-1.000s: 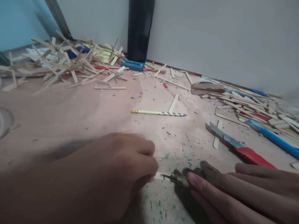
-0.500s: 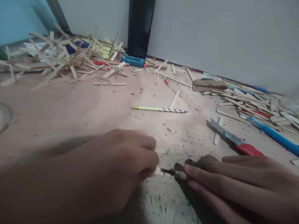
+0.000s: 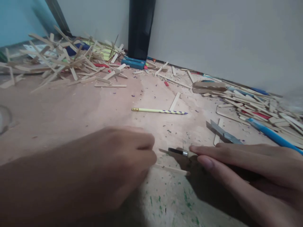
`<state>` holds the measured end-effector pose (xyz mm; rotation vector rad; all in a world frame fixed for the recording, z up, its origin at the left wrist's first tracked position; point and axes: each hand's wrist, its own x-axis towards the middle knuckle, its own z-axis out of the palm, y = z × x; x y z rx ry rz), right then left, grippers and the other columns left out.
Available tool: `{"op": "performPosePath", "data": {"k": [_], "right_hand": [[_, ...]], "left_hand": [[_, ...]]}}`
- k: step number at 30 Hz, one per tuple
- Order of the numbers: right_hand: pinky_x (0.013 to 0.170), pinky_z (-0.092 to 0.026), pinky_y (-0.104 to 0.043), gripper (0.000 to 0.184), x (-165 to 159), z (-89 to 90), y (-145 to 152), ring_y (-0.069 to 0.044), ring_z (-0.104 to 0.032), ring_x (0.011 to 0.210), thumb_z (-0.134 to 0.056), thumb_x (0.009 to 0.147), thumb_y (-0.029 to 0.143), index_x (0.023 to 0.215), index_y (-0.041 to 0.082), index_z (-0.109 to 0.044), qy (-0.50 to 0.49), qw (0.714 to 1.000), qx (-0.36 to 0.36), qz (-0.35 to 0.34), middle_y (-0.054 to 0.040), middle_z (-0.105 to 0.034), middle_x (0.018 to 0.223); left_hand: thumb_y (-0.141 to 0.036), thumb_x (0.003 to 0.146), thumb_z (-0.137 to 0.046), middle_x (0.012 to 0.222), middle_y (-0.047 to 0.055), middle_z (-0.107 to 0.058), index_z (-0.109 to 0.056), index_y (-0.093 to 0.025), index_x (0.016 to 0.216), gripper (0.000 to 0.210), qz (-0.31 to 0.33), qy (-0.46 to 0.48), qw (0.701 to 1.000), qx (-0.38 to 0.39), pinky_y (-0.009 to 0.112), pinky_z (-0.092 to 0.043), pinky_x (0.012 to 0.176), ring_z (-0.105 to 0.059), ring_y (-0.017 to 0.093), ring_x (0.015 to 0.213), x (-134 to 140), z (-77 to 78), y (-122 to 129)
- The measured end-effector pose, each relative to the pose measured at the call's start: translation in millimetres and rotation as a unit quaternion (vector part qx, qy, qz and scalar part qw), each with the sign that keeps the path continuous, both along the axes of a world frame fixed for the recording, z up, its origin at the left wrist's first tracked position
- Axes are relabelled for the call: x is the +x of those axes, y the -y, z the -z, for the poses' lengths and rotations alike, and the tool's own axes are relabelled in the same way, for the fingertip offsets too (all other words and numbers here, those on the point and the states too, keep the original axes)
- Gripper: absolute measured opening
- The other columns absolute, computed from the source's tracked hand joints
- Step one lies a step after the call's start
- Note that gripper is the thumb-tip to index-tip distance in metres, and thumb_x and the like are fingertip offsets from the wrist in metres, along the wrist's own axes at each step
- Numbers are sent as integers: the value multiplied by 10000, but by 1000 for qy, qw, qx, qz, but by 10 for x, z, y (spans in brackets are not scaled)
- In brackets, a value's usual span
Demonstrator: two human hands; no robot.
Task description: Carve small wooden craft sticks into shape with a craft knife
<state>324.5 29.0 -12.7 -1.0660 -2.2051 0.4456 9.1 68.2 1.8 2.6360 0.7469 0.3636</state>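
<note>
My left hand point(image 3: 125, 157) is closed, fingertips pinching a flat wooden craft stick point(image 3: 175, 170) whose free end points right, low over the table. Between the fingers of my right hand point(image 3: 251, 173) is a carving chisel point(image 3: 177, 151) with a dark blade and a silver collar; most of its handle is hidden. The blade points left, a little beyond the stick and apart from it. Just past my right hand lies a utility knife point(image 3: 226, 135), its blade showing and its handle covered by the hand. A yellow pencil with purple spots point(image 3: 151, 110) lies farther out.
Craft sticks are heaped at the back left point(image 3: 71, 63) and the right point(image 3: 260, 105). A blue tool handle point(image 3: 272, 134) lies at right. A dark post point(image 3: 140, 30) rises at the back beside a blue block point(image 3: 133, 62). Shavings and green marks dot the table point(image 3: 106, 104).
My right hand has lifted the chisel up and away from the stick, where its tip was before. More of the stick shows now. The knife's red handle has become hidden behind my right hand.
</note>
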Motion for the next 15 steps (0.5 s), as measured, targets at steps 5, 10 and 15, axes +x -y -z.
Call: {"op": "performPosePath", "data": {"k": [5, 10, 15], "right_hand": [[482, -589, -299, 377, -10, -5, 28, -204, -831, 654, -639, 1187, 134, 1355, 430, -800, -4, 1000, -8, 9, 39, -854, 828], [567, -652, -218, 304, -63, -76, -10, -167, -879, 734, -645, 1188, 107, 1346, 353, -727, 44, 998, 24, -41, 37, -909, 948], [585, -626, -243, 217, -38, -69, -20, -156, -873, 740, -600, 1235, 146, 1340, 295, -717, 58, 994, 41, -80, -9, -919, 1004]], "left_hand": [[-143, 1152, -546, 984, -42, -795, -839, -263, 1026, 340, -18, 36, 999, -34, 316, -498, 742, -736, 137, 844, 26, -5, -54], [-118, 1137, -563, 956, -56, -796, -844, -266, 976, 355, -28, 36, 998, -37, 288, -493, 758, -732, 115, 851, 35, 17, -78], [-93, 1090, -587, 888, -46, -775, -849, -247, 909, 354, -32, 48, 997, -44, 289, -484, 723, -714, 116, 808, 52, 26, -83]]}}
